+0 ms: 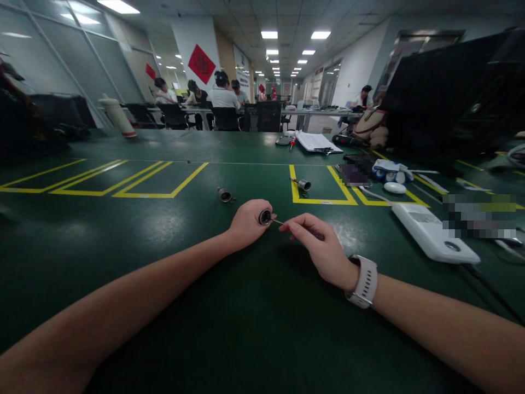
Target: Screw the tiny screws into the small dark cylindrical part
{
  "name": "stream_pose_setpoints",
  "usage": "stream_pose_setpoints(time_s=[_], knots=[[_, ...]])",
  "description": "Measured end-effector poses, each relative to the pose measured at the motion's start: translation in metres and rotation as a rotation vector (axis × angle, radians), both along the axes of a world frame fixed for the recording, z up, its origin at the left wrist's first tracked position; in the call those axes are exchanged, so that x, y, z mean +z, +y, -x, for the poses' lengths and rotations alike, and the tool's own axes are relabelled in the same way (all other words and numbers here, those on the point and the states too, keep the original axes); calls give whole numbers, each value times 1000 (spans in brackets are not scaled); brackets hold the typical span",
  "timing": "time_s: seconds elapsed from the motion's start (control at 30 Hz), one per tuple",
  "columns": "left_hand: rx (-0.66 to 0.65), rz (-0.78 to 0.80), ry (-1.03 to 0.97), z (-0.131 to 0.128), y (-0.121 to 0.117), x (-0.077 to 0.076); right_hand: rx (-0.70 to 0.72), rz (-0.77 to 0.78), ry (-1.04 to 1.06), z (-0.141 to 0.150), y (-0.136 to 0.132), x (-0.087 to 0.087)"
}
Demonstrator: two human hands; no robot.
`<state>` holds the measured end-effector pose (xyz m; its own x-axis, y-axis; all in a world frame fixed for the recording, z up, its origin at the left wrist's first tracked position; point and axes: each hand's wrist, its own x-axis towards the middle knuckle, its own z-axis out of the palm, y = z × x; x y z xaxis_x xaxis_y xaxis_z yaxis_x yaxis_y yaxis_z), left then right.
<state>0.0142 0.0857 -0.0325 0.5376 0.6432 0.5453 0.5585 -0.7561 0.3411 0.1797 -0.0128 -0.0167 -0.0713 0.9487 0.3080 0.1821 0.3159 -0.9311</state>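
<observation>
My left hand point(249, 221) is closed around a small round metal housing point(264, 217), whose open ring end faces me. In my right hand point(314, 238) is a screwdriver point(316, 235), pinched by the fingers, its thin shaft pointing left. The shaft's tip meets the side of the housing; exactly where it touches is too small to tell. Beyond my left hand, a similar metal cup-shaped part point(224, 195) lies on the green table point(192, 339) with tiny pieces beside it. Another such metal part point(304, 185) lies inside a yellow-taped box.
Yellow tape lines point(143, 195) mark the table. At right lie a white power bank-like device point(435, 232) with a cable and a white oval object point(395, 187). Papers on a clipboard point(318, 142) lie farther back. A pale bottle point(118, 116) leans at far left. People sit at tables beyond.
</observation>
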Motion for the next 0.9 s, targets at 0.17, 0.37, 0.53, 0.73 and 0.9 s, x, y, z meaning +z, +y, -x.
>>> stream_pose_setpoints(time_s=[0.17,0.37,0.53,0.73,0.9], knots=[[-19,-29,20,1,-1,1,42,51,53,-1,0,0],[-79,19,-67,1,0,1,128,287,490,-2,10,-5],[-96,42,-105,1,1,0,151,322,564,-2,12,-6],[-15,-36,-12,0,0,0,32,88,230,1,5,-7],[-24,-104,87,0,-2,1,44,101,156,1,2,-6]])
